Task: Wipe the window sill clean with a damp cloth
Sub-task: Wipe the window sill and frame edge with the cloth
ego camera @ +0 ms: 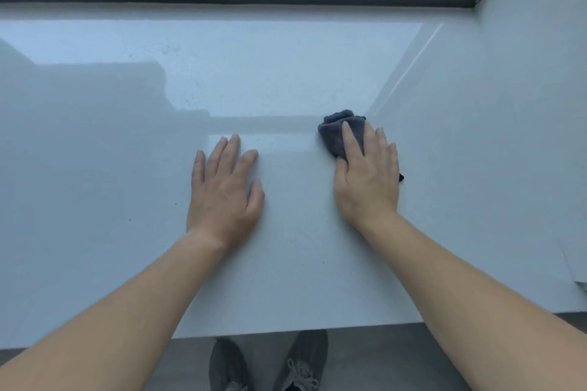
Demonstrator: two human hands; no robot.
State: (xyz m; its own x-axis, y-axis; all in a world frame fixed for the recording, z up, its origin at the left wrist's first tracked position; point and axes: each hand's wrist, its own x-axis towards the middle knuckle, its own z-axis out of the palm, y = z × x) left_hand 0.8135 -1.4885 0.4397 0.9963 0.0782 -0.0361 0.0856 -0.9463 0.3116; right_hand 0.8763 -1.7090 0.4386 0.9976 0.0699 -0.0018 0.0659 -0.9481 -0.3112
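Plainly, with the right hand [368,174] pressed flat on the bunched grey cloth [340,133] and the left hand [224,190] spread empty beside it on the sill [286,73], uneven fingertip pressure could skip nearby specks.

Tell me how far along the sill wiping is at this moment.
Done: nothing clearly; no wiped patch stands out on the glossy sill. In hand: the right hand presses the dark grey cloth flat near the right wall, and the left hand rests palm-down, empty. Left: fine specks show ahead of the hands and near the left forearm.
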